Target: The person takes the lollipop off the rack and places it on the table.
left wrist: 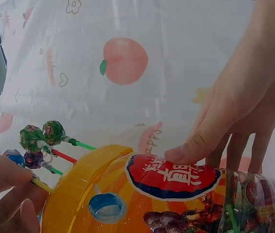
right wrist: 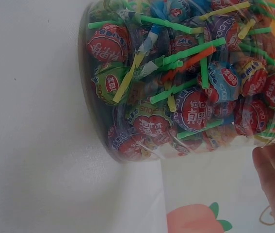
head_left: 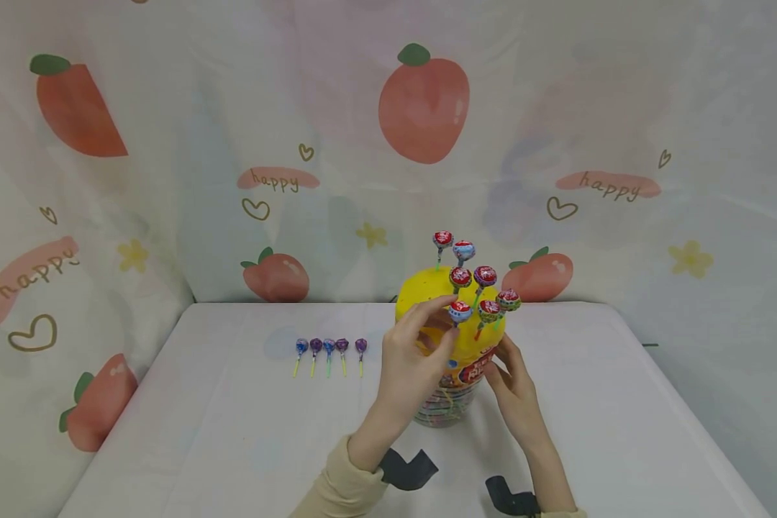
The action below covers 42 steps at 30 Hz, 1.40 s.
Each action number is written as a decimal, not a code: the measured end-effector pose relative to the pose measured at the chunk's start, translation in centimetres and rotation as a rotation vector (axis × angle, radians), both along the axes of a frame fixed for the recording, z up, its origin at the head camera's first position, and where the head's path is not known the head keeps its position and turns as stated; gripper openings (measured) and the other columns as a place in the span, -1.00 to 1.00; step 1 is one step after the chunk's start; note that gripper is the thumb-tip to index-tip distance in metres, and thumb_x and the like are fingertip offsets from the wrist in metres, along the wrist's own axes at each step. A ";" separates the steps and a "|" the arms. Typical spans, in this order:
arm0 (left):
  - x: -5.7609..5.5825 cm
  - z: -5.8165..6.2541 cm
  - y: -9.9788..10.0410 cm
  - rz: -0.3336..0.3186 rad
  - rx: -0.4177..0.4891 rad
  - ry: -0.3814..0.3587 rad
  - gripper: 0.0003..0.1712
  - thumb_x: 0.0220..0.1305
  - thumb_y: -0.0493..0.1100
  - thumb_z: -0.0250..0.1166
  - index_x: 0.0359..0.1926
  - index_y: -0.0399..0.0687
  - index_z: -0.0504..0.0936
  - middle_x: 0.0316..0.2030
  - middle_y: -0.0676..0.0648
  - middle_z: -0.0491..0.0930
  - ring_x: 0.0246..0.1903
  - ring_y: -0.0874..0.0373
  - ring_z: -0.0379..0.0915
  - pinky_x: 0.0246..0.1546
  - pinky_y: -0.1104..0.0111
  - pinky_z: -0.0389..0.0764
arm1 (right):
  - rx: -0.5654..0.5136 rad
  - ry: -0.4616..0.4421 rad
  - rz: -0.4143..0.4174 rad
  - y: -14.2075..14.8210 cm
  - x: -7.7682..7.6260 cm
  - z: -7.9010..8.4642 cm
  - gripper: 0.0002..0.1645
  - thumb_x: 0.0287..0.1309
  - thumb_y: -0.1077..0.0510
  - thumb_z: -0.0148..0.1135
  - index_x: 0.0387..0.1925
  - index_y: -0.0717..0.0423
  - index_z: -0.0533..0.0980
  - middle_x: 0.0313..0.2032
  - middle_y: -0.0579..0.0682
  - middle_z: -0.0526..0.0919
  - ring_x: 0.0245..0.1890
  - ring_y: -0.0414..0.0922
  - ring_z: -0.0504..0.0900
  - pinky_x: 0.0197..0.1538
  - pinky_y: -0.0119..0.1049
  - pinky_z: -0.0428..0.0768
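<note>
In the head view, a clear jar with a yellow lid (head_left: 417, 288) stands upright, several lollipops upright in its top. My left hand (head_left: 414, 352) is at the lid's near side, thumb and index finger pinching a blue-wrapped lollipop (head_left: 460, 311) by its head or upper stick. The left wrist view shows those fingers (left wrist: 6, 174) beside a yellow stick (left wrist: 41, 184) that meets the lid. My right hand (head_left: 516, 392) holds the jar's right side, its thumb by the red label (left wrist: 176, 177). Wrapped lollipops (right wrist: 190, 109) fill the jar's clear body.
Several purple and blue lollipops (head_left: 329, 347) lie in a row on the white table (head_left: 233, 432), left of the jar. A patterned cloth backdrop (head_left: 337, 108) rises behind the table. Black bands (head_left: 409, 469) sit around both wrists.
</note>
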<state>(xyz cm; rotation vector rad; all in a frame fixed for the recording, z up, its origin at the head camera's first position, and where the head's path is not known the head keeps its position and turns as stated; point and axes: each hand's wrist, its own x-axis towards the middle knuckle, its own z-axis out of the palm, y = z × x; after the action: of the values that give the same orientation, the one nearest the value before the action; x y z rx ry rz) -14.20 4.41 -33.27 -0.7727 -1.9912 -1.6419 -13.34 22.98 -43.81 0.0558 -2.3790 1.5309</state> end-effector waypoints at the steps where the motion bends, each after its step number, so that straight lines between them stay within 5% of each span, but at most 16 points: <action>1: 0.0 0.0 0.0 0.002 -0.001 0.004 -0.54 0.17 -0.34 0.32 0.11 -0.05 0.55 -0.22 -0.09 0.68 -0.27 0.12 0.59 -0.37 0.49 0.54 | 0.001 0.000 0.001 0.0 0.0 0.0 -0.30 0.41 0.11 -0.03 0.48 -0.12 0.01 0.40 0.08 0.24 0.31 -0.25 0.27 0.13 -0.74 0.25; 7: -0.2 0.0 0.1 0.006 0.001 0.030 -0.57 0.18 -0.34 0.31 0.09 -0.06 0.56 -0.24 -0.09 0.68 -0.28 0.13 0.59 -0.39 0.51 0.53 | 0.008 -0.002 -0.001 0.0 -0.1 0.0 -0.30 0.41 0.11 -0.03 0.48 -0.14 0.00 0.40 0.08 0.24 0.34 -0.02 0.27 0.12 -0.73 0.24; 16: -0.2 0.5 0.2 -0.014 0.038 0.066 -0.57 0.19 -0.34 0.30 0.11 -0.06 0.53 -0.23 -0.11 0.68 -0.27 0.11 0.58 -0.35 0.51 0.55 | 0.010 -0.011 -0.011 0.0 0.0 0.1 -0.30 0.41 0.11 -0.03 0.48 -0.15 0.01 0.40 0.06 0.24 0.24 -0.48 0.21 0.16 -0.69 0.27; 18: -0.2 0.5 0.2 -0.013 0.041 0.066 -0.57 0.19 -0.34 0.30 0.11 -0.06 0.53 -0.22 -0.11 0.68 -0.27 0.11 0.58 -0.34 0.51 0.55 | 0.013 -0.019 -0.013 0.0 0.0 0.1 -0.30 0.41 0.11 -0.03 0.48 -0.16 0.00 0.40 0.06 0.24 0.27 -0.39 0.23 0.19 -0.66 0.28; 21: -0.1 0.6 0.0 -0.008 0.044 0.067 -0.58 0.20 -0.33 0.29 0.10 -0.05 0.54 -0.23 -0.10 0.68 -0.26 0.12 0.58 -0.34 0.50 0.56 | 0.007 -0.018 -0.009 -0.1 0.1 0.1 -0.30 0.41 0.11 -0.03 0.48 -0.12 0.00 0.40 0.09 0.23 0.34 -0.14 0.26 0.31 -0.30 0.37; 25: 0.1 0.6 -0.5 -0.003 0.061 0.058 -0.58 0.19 -0.34 0.30 0.09 -0.06 0.55 -0.25 -0.10 0.68 -0.27 0.12 0.58 -0.35 0.49 0.57 | 0.009 -0.018 -0.007 -0.1 0.1 0.1 -0.29 0.41 0.11 -0.03 0.49 -0.11 -0.01 0.40 0.11 0.23 0.36 0.04 0.26 0.30 -0.33 0.37; 28: 0.1 0.4 -1.0 0.012 0.071 0.047 -0.58 0.18 -0.35 0.31 0.08 -0.07 0.56 -0.26 -0.11 0.67 -0.28 0.11 0.58 -0.36 0.49 0.56 | 0.015 -0.021 -0.010 -0.1 0.1 0.1 -0.29 0.41 0.10 -0.03 0.49 -0.14 -0.01 0.39 0.08 0.24 0.35 -0.07 0.27 0.17 -0.69 0.27; 30: 0.0 0.2 -1.3 0.028 0.072 0.042 -0.57 0.17 -0.35 0.31 0.08 -0.07 0.56 -0.26 -0.11 0.66 -0.28 0.11 0.57 -0.37 0.49 0.54 | 0.009 -0.017 -0.010 -0.1 0.0 0.1 -0.30 0.41 0.10 -0.03 0.48 -0.15 -0.01 0.39 0.08 0.25 0.32 -0.23 0.27 0.13 -0.75 0.24; 35: -0.2 -0.5 -2.2 0.071 0.084 0.035 -0.56 0.15 -0.36 0.33 0.07 -0.05 0.57 -0.28 -0.09 0.64 -0.29 0.13 0.54 -0.39 0.49 0.51 | 0.008 -0.006 -0.008 -0.2 0.0 0.1 -0.30 0.41 0.11 -0.04 0.48 -0.15 0.00 0.38 0.09 0.26 0.20 -0.57 0.19 0.11 -0.78 0.23; 42: -0.9 -1.6 -3.6 0.120 0.094 0.059 -0.55 0.13 -0.39 0.33 0.07 -0.05 0.58 -0.29 -0.11 0.65 -0.32 0.11 0.55 -0.43 0.45 0.53 | 0.011 0.009 -0.007 -0.2 0.0 0.0 -0.30 0.41 0.14 -0.03 0.48 -0.14 0.01 0.38 0.09 0.27 0.19 -0.59 0.20 0.11 -0.77 0.24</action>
<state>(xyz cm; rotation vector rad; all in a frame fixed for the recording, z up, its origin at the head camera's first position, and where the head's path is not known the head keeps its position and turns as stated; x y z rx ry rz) -15.08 0.83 -34.85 -0.6474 -1.8681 -1.6113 -13.36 22.75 -43.76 0.0568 -2.3780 1.5109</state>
